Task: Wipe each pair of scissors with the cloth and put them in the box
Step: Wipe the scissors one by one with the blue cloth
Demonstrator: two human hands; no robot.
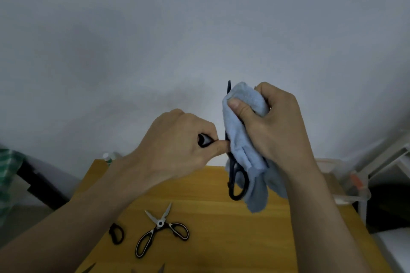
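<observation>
You're mid-wipe: right hand [275, 124] clamps blue cloth [243, 139] round blade of black scissors [235, 175], held upright above table [221, 217]; left hand [177, 142] pinches other handle. Next: finish stroke, drop in clear box [346, 186] far right; open pair [160, 228] on table waits

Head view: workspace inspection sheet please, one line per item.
Surface: wooden table, scissors lying on it.
Job's things: black scissors held up, blue cloth wrapped round the blades; silver-bladed scissors lying open; clear box at the table's right edge.
Clutter: small black handle; blade tips at the bottom edge.
Grippers: left hand grips one black handle; right hand grips the cloth.
Cables: nothing seen.
Surroundings: grey wall.
</observation>
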